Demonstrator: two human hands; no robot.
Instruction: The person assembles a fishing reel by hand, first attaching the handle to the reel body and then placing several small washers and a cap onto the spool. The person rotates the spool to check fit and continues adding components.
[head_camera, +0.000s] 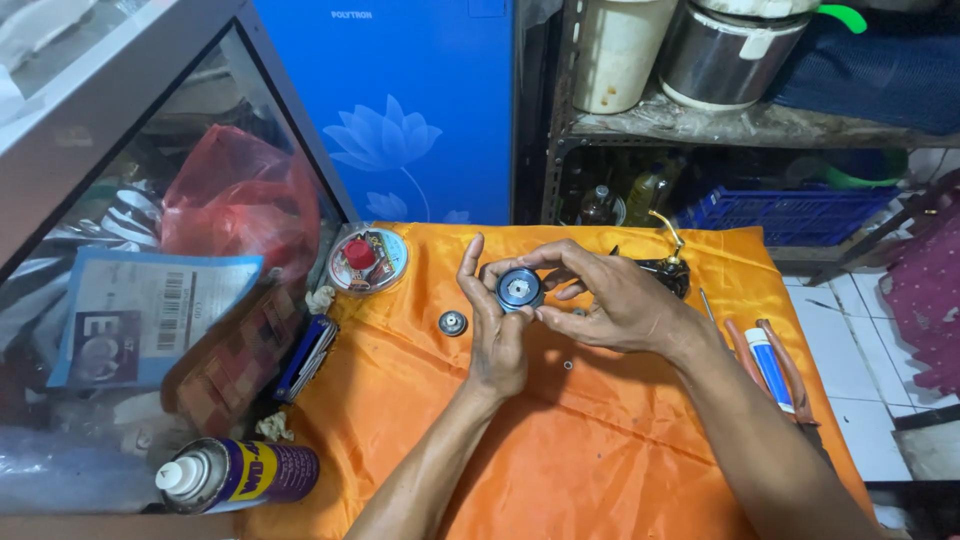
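Round blue metal part (520, 289), with a pale centre, sits between both hands above the middle of the orange cloth (600, 460) that covers the desk. At the far left a glass-fronted cabinet (150, 130) holds a red plastic bag (235, 200) and a blue and white printed packet (150, 310). Near its foot, at the near left edge of the cloth, a spray can (235, 475) with a white nozzle lies on its side. Just right of the cabinet a dark blue folded tool (305, 355) rests on the cloth edge, and farther back stands a round clear tub (367, 260) with a red cap on it. A small grey metal disc (452, 322) lies on the cloth just left of the left hand (495, 330). That hand is curled around the blue part's left side, thumb up beside it. The right hand (610, 305) grips the part from the right, fingers arched over its top and thumb under it. Behind the right hand, partly hidden, lies a dark fishing reel body (668, 268) with a gold arm. Farther right on the cloth lie pliers with reddish handles (790, 375), and a small white and blue tube (768, 365) rests between the handles. A metal shelf (740, 125) with pots stands at the far right.
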